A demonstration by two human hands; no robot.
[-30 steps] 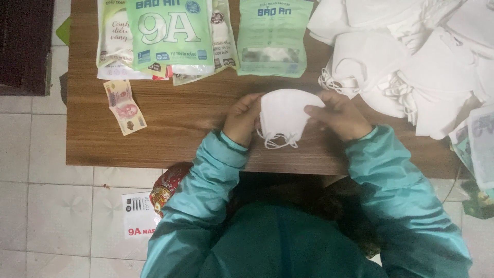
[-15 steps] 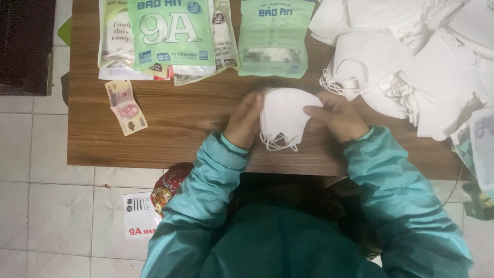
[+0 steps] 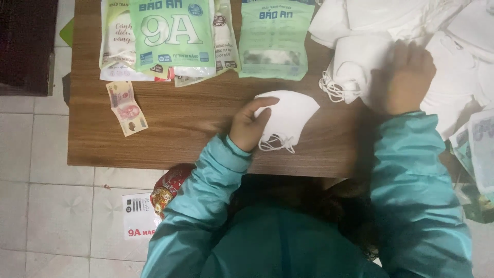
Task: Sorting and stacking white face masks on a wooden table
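Observation:
A folded white face mask [image 3: 290, 117] with ear loops lies on the wooden table [image 3: 190, 128] in front of me. My left hand [image 3: 250, 125] rests on its left edge, fingers curled over it. My right hand [image 3: 409, 77] has reached to the right onto a heap of white masks [image 3: 360, 62], palm down with fingers on the pile. I cannot tell whether it grips one. Both arms wear teal sleeves.
Green and white mask packets [image 3: 172, 36] and another green packet [image 3: 275, 38] lie along the table's far edge. A banknote [image 3: 126, 108] sits at the left. More packets [image 3: 481, 154] are at the right edge. A paper label [image 3: 139, 215] lies on the tiled floor.
My right hand let go of the folded mask and moved right onto the heap of masks. The left hand stays on the mask, which now lies flat on the table.

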